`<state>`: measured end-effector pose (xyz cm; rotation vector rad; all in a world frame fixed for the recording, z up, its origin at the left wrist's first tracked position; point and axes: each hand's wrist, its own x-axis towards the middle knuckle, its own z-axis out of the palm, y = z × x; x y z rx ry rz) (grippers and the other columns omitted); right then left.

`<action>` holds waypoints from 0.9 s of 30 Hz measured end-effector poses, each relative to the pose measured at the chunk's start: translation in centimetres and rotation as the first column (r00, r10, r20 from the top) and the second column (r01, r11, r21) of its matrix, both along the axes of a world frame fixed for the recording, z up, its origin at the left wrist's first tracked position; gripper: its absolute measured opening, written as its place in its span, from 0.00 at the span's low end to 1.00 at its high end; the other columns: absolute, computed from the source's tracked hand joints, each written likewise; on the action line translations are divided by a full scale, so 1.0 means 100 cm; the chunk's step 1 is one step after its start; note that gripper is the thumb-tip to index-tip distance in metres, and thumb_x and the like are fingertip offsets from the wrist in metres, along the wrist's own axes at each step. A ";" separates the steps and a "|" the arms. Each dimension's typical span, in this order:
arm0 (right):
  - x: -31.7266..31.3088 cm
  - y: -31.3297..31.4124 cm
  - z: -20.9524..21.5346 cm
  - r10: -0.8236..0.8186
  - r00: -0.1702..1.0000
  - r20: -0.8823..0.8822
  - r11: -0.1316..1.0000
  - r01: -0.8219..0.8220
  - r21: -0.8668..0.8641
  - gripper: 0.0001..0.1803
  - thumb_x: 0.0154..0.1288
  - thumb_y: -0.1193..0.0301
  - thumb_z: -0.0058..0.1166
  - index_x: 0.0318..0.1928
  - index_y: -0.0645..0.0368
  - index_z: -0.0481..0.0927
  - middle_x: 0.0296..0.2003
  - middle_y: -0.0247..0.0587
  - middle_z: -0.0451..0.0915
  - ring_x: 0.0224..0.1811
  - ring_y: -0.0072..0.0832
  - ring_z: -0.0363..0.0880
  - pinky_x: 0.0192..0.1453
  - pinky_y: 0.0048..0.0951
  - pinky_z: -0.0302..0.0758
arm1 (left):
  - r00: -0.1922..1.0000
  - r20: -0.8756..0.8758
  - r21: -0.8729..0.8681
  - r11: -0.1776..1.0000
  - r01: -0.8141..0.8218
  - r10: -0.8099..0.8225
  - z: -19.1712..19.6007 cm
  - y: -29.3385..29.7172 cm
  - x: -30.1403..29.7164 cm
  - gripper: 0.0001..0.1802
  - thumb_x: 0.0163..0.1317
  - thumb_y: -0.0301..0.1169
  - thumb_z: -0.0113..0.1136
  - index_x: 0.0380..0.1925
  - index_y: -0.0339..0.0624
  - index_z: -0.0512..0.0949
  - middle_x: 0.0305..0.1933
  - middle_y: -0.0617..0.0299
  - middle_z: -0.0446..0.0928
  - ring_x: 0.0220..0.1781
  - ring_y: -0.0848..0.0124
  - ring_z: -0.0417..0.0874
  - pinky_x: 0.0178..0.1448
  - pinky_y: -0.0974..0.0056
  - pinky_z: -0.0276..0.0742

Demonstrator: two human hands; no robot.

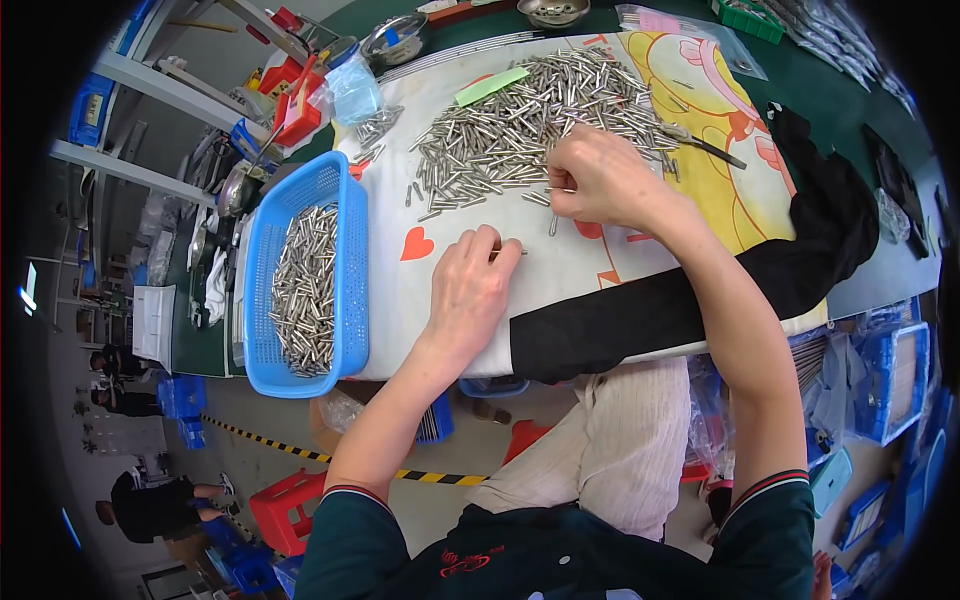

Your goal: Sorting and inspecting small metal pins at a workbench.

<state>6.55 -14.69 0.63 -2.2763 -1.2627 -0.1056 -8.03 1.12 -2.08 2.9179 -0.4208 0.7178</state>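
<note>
Silver pins (480, 150) lie heaped on the cloth (395, 310), with more in the blue basket (352, 270). The left hand (470, 285) seems to pinch one. The right hand (605, 180) is closed; I cannot tell on what. A loose pinch could drop one, and a bump could scatter the rest.

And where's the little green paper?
In the head view, the green paper lies on the upper-left part of the big pile of small metal pieces, up beyond the left hand.
</note>
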 end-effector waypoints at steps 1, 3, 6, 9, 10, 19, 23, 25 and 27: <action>-0.004 0.002 0.000 0.004 1.000 0.000 1.000 -0.004 0.002 0.05 0.42 0.73 0.54 0.19 0.61 0.74 0.21 0.42 0.75 0.33 0.38 0.74 0.38 0.37 0.72 | 1.000 0.000 0.002 1.000 -0.004 0.004 -0.001 0.001 0.000 0.10 0.44 0.20 0.56 0.30 0.39 0.76 0.28 0.59 0.68 0.31 0.65 0.72 0.33 0.62 0.70; -0.013 0.010 0.001 -0.105 0.994 0.029 0.987 0.108 -0.118 0.05 0.40 0.71 0.55 0.17 0.60 0.76 0.20 0.45 0.77 0.33 0.40 0.77 0.37 0.39 0.74 | 1.000 0.025 -0.006 1.000 -0.013 0.013 -0.001 0.002 -0.002 0.10 0.44 0.20 0.56 0.30 0.40 0.76 0.28 0.60 0.68 0.31 0.65 0.72 0.32 0.62 0.70; -0.027 0.016 -0.011 -0.164 0.981 0.106 0.981 0.173 -0.086 0.08 0.41 0.70 0.53 0.17 0.62 0.78 0.21 0.49 0.78 0.31 0.43 0.78 0.36 0.41 0.75 | 0.999 0.038 -0.024 1.000 -0.002 0.003 -0.002 0.001 0.000 0.10 0.44 0.20 0.56 0.30 0.40 0.77 0.28 0.60 0.68 0.31 0.65 0.72 0.32 0.63 0.69; -0.035 0.019 -0.014 -0.188 0.964 0.189 0.976 0.205 -0.078 0.10 0.42 0.69 0.52 0.16 0.65 0.78 0.20 0.51 0.79 0.31 0.43 0.78 0.35 0.41 0.76 | 0.999 0.045 -0.028 1.000 -0.002 0.003 -0.005 0.001 0.001 0.10 0.43 0.20 0.56 0.30 0.40 0.77 0.28 0.60 0.68 0.31 0.65 0.72 0.32 0.63 0.69; -0.036 0.020 -0.014 -0.189 0.961 0.200 0.974 0.210 -0.087 0.10 0.42 0.69 0.53 0.16 0.65 0.78 0.20 0.50 0.79 0.31 0.42 0.78 0.34 0.41 0.76 | 0.999 0.045 -0.027 1.000 -0.001 0.002 -0.005 0.001 0.001 0.10 0.43 0.20 0.56 0.30 0.40 0.77 0.28 0.60 0.68 0.31 0.65 0.72 0.32 0.63 0.69; -0.040 0.016 -0.012 0.037 0.956 0.292 0.999 -0.027 -0.040 0.04 0.41 0.75 0.56 0.19 0.63 0.79 0.20 0.46 0.79 0.33 0.39 0.78 0.31 0.37 0.75 | 1.000 0.028 0.007 1.000 0.000 0.000 -0.002 0.000 -0.001 0.11 0.42 0.20 0.55 0.30 0.40 0.75 0.28 0.59 0.68 0.30 0.65 0.71 0.32 0.63 0.69; -0.039 0.015 -0.015 0.085 0.939 0.334 0.996 -0.087 -0.007 0.03 0.40 0.76 0.56 0.20 0.63 0.79 0.21 0.47 0.79 0.33 0.40 0.78 0.30 0.37 0.74 | 1.000 0.002 0.083 0.997 -0.009 0.009 0.002 -0.004 0.000 0.10 0.41 0.21 0.55 0.28 0.39 0.73 0.28 0.59 0.66 0.30 0.65 0.72 0.32 0.63 0.69; -0.039 0.016 -0.016 0.079 0.929 0.362 0.996 -0.084 -0.002 0.03 0.40 0.76 0.56 0.19 0.63 0.79 0.20 0.46 0.78 0.33 0.40 0.77 0.30 0.37 0.74 | 1.000 -0.012 0.116 0.993 -0.013 0.014 0.005 -0.006 0.001 0.09 0.41 0.21 0.55 0.27 0.39 0.72 0.27 0.59 0.66 0.30 0.65 0.72 0.31 0.63 0.70; -0.038 0.017 -0.018 0.071 0.918 0.390 0.997 -0.078 0.002 0.03 0.40 0.75 0.56 0.19 0.63 0.78 0.20 0.46 0.78 0.32 0.40 0.77 0.30 0.37 0.74 | 0.995 -0.092 0.132 0.991 -0.029 0.042 0.010 -0.009 0.002 0.09 0.47 0.19 0.56 0.31 0.38 0.75 0.28 0.57 0.68 0.30 0.62 0.73 0.33 0.59 0.72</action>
